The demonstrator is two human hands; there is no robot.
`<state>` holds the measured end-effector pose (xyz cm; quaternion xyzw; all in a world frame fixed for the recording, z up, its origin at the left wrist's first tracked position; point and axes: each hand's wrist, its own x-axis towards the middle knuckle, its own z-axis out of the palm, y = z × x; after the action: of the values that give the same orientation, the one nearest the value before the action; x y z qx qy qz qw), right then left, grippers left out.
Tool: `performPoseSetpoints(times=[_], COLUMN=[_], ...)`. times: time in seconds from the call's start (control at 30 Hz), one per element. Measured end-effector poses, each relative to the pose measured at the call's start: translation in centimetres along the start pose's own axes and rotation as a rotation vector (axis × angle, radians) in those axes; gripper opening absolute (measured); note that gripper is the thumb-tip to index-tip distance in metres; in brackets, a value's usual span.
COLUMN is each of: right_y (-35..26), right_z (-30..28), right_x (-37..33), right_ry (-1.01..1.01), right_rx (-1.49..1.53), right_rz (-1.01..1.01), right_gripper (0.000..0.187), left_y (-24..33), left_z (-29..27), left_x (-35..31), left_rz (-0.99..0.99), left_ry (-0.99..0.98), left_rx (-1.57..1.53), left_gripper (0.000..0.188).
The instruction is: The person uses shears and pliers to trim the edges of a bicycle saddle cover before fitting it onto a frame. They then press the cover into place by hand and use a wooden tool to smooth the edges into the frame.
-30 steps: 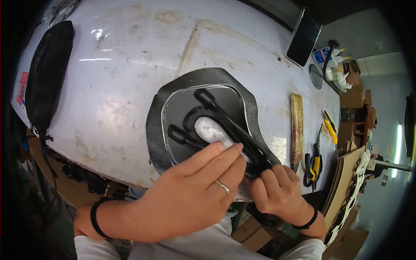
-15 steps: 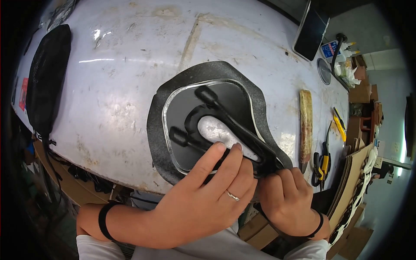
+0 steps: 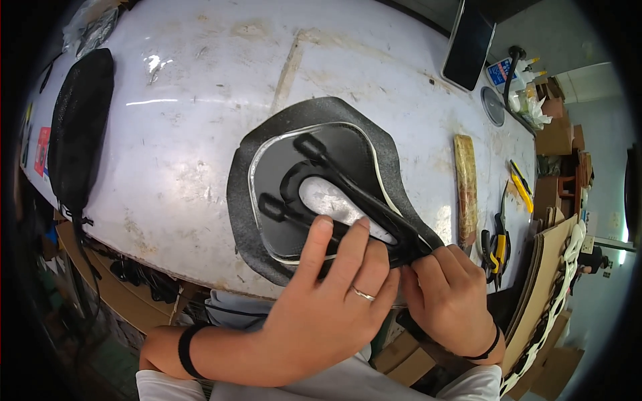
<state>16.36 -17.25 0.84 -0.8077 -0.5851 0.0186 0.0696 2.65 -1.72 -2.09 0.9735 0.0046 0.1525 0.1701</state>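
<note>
A black bicycle saddle shell [image 3: 274, 167] lies underside up on the table, its narrow nose toward my right hand. A dark grey cover sheet [image 3: 242, 200] spreads around and beneath it, wider than the shell. My left hand [image 3: 341, 294], with a ring on one finger, grips the shell's near side; its fingertips rest by the oval middle opening and its thumb is hidden. At the nose, my right hand [image 3: 445, 291] is closed, pinching the edge of the cover sheet against the shell. The fingertips there are partly hidden.
A worn flat bar [image 3: 466, 190], pliers with yellow-black handles [image 3: 496, 254] and a yellow cutter [image 3: 520, 188] lie to the right. A tablet-like screen [image 3: 468, 47] and glue bottles [image 3: 511, 72] stand far right. A black pouch [image 3: 83, 127] lies left. Cardboard [image 3: 542, 274] stands beyond the table's right edge.
The index finger of my left hand has straightened a little over the shell. My right hand has shifted slightly up and curled at the nose. The view has turned slightly.
</note>
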Motion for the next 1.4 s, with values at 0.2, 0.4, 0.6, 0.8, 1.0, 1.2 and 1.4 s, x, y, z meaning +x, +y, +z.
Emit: performPoseSetpoints(times=[0.2, 0.4, 0.6, 0.8, 1.0, 1.2, 1.4], right_y=[-1.0, -2.0, -3.2, -4.6, -4.2, -3.9, -3.9], right_z=[-1.3, -0.2, 1.9, 2.0, 1.5, 0.4, 0.0], right_x=[0.2, 0.6, 2.7, 2.9, 3.4, 3.6, 4.0], right_ry=[-0.021, 0.177, 0.174, 0.146, 0.173, 0.099, 0.009], right_rx=[-0.05, 0.106, 0.083, -0.36, -0.624, -0.515, -0.256], right_rz=[0.117, 0.018, -0.094, -0.126, -0.201, -0.251, -0.244], right_gripper=[0.032, 0.055, 0.064, 0.033, 0.021, 0.018, 0.018], left_y=[0.0, -4.2, -7.1, -7.1, -6.4, -6.0, -5.9], left_z=[1.3, -1.2, -0.9, -1.4, -2.4, -2.5, -1.3], left_x=[-1.0, -3.4, -1.7, -0.7, 0.2, 0.1, -1.4], left_rz=[0.101, -0.147, 0.102, 0.172, 0.099, -0.016, -0.136], left_ry=[0.134, 0.317, 0.325, 0.299, 0.233, 0.221, 0.251], left_rx=[0.012, -0.212, 0.041, -0.075, -0.202, -0.349, -0.516], left_gripper=[0.021, 0.017, 0.017, 0.018, 0.021, 0.025, 0.025])
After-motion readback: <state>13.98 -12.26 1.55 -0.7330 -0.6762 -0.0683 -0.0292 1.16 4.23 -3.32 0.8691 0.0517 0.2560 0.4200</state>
